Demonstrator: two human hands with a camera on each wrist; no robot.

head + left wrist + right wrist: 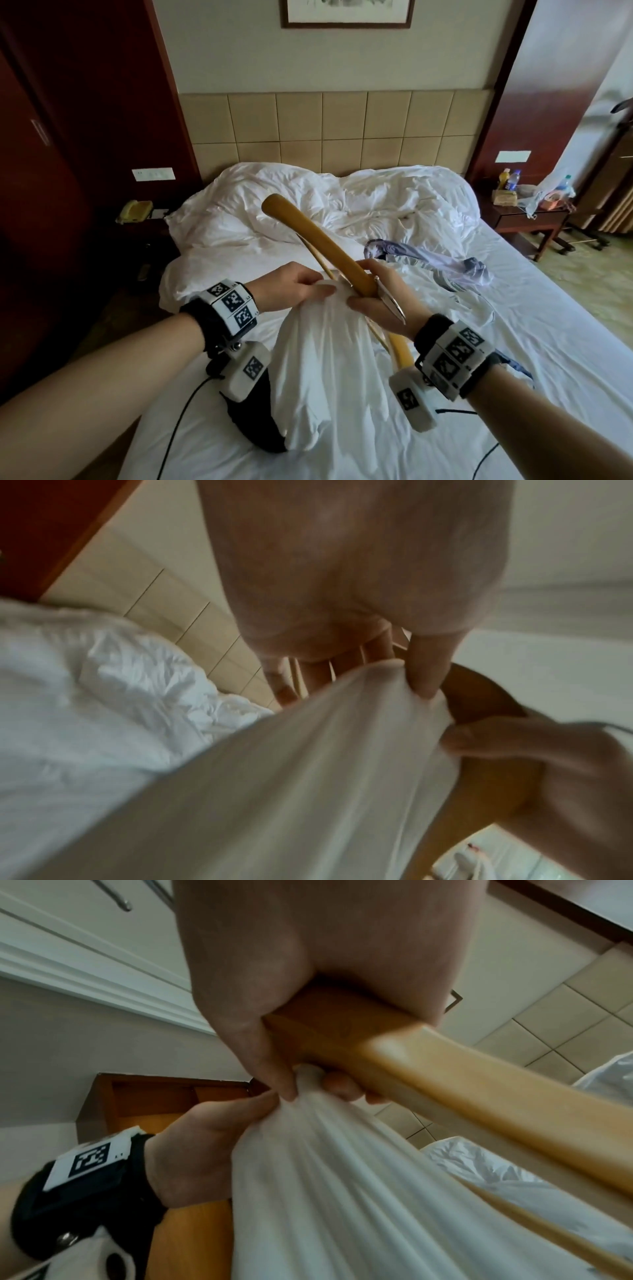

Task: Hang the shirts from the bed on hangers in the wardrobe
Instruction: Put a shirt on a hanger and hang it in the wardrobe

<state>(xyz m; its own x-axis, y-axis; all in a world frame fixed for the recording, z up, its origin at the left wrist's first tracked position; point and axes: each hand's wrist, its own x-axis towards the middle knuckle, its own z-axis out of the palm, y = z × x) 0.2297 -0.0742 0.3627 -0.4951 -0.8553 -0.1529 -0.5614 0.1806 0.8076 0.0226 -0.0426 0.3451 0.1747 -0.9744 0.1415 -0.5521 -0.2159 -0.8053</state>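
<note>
Wardrobe (164,1104) behind hands (205,1150), wrist-view only

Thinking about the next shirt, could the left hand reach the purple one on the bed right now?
Probably not yet: the left hand grips the white shirt at the wooden hanger, and the purple shirt lies across the bed beyond the right hand.

open: bed sheet (513,342) right of hands | blocked: lilac shirt (445,263), heaped duvet (291,198) ahead
</note>
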